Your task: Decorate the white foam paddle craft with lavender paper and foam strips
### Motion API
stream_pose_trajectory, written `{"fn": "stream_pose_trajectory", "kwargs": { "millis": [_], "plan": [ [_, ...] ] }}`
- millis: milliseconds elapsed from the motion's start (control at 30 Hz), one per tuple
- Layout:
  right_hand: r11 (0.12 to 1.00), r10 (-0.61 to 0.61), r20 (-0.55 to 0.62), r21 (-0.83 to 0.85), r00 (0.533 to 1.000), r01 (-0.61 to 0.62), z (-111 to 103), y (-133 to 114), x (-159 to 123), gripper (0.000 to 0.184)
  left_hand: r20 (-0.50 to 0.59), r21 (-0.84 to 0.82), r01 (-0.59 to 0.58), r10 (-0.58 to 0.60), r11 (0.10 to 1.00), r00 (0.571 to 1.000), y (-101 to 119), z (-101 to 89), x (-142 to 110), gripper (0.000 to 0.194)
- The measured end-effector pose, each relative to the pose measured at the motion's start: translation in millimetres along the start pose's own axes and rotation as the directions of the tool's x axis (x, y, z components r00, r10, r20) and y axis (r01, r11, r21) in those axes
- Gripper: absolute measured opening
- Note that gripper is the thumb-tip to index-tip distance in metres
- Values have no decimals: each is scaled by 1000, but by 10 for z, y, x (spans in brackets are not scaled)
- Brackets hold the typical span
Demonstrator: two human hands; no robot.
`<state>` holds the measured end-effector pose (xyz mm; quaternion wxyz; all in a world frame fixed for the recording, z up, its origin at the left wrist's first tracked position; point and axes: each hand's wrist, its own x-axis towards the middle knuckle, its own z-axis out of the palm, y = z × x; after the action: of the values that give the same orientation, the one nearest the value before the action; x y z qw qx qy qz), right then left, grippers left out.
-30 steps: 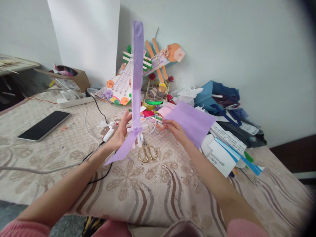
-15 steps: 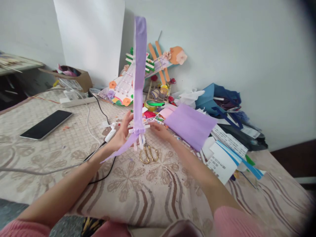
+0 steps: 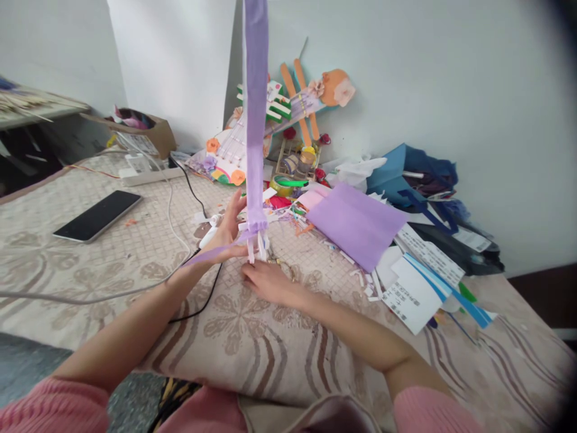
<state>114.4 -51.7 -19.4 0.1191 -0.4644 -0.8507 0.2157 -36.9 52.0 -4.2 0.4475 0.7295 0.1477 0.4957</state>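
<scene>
Left hand (image 3: 226,231) holds purple strip (image 3: 256,126) upright in half-curled fingers; right hand (image 3: 271,281) angles inward, finger grip unclear

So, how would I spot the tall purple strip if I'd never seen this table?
Find the patterned tablecloth, then the left hand near its middle. The purple strip rises beside that hand, in front of the guitar-shaped craft. Unlike the wide purple sheet lying to the right, it is narrow and stands upright.

One camera sits on my head. It looks forward and down, with my sleeves (image 3: 58,406) nearest, my left hand (image 3: 226,230) and right hand (image 3: 270,282) around the middle, then the table (image 3: 103,264), and farther the wall (image 3: 451,90).
</scene>
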Motion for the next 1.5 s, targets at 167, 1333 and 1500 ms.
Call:
{"fn": "stream_pose_trajectory", "kwargs": {
  "millis": [167, 1333, 1500],
  "plan": [
    [998, 51, -48, -46, 998, -53, -271, 363, 150, 9, 8, -15, 17, -17, 1000, 1000, 84, 11, -4, 124],
    [881, 458, -456, 351, 763, -318, -1093, 1156, 339, 11, 72, -81, 103, -98, 991, 993, 89, 77, -77, 120],
    [673, 464, -261, 725, 847, -145, -871, 1075, 23, 41, 66, -71, 75, -70, 995, 995, -56, 124, -99, 121]
  ]
}}
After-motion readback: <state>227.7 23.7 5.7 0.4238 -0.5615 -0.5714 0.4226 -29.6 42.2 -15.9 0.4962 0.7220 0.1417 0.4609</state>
